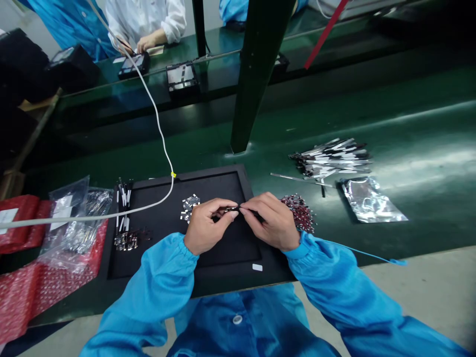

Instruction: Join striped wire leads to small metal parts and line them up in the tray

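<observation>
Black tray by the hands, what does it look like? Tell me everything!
The black tray is a flat, matte rectangle with a raised rim, lying level on the green bench. Small silvery bits lie on it and a white cable crosses its left part. The left hand and right hand are over its middle, pinching a thin piece.

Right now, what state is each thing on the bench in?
Left hand, pinching the thin part.
Right hand, pinching its other end.
Thin part, held over the black tray.
Black tray, flat on the bench.
Foil bag, lying flat, untouched.
Silver strips, loose pile.
White cable, draped across the tray.
</observation>
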Demonstrator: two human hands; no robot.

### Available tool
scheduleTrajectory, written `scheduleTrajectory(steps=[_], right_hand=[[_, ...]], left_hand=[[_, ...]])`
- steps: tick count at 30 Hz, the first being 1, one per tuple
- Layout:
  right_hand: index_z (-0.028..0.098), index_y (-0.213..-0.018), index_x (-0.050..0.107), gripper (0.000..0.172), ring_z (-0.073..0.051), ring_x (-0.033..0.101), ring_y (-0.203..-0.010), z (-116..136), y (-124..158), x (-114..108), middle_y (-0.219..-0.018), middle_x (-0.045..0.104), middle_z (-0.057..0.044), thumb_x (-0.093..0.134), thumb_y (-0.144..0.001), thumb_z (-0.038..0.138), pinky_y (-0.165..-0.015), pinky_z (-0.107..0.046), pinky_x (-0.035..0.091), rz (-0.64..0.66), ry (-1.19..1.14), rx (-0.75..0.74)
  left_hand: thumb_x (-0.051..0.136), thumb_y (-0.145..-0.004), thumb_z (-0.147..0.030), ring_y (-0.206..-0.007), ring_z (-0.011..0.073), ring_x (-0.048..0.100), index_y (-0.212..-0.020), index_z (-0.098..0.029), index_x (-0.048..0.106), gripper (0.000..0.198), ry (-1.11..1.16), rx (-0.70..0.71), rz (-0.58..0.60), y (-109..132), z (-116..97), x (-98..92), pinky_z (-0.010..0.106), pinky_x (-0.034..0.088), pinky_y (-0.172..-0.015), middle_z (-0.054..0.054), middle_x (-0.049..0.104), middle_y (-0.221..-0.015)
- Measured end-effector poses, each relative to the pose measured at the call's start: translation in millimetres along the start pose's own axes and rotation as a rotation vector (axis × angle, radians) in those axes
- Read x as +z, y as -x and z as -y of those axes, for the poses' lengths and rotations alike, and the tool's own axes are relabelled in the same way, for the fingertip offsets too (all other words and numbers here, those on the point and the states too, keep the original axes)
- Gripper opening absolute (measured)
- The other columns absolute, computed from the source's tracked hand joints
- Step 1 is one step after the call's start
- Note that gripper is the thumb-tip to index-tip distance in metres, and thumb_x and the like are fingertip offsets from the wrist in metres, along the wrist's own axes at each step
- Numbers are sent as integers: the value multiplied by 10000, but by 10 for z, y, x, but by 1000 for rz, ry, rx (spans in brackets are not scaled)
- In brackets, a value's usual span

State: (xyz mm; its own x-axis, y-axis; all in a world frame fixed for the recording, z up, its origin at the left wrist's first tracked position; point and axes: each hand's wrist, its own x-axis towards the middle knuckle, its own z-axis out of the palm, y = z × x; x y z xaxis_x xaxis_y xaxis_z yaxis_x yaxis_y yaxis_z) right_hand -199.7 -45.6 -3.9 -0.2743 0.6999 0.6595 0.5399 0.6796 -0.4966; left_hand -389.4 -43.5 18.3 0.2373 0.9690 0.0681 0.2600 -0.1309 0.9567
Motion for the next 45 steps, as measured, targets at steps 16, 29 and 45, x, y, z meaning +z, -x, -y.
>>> scheduleTrajectory(steps=[16, 29, 45], right_hand=[[230, -1002, 657, 119, -205, 625, -840, -20, -80, -46, -886, 671, -46, 626, -918, 152, -892, -451, 458, 51, 70, -75], [178, -926, 658, 86, -178, 583, -837, -48, -111, -65, -881, 682, -49, 585, -944, 137, -936, -429, 435, 139, 50, -121], [202, -1132, 666, 174, -213, 630, -982, -57, -221, -388, -1084, 724, -66, 638, -961, 217, -995, -468, 400, 45, 194, -124]], left_hand=[[633, -885, -146, -786, 138, 650, -862, -194, 687, 75, -169, 210, -31, -10, -28, -9, 235, 521, -683, 39, 674, -860], [634, -851, -50, -821, 135, 672, -860, -177, 709, 148, -231, 390, -18, -46, 34, -26, 258, 537, -764, 43, 700, -874], [670, -844, -149, -794, 157, 663, -819, -193, 704, 62, -338, 267, -93, -53, 41, -55, 292, 522, -772, 30, 719, -826]])
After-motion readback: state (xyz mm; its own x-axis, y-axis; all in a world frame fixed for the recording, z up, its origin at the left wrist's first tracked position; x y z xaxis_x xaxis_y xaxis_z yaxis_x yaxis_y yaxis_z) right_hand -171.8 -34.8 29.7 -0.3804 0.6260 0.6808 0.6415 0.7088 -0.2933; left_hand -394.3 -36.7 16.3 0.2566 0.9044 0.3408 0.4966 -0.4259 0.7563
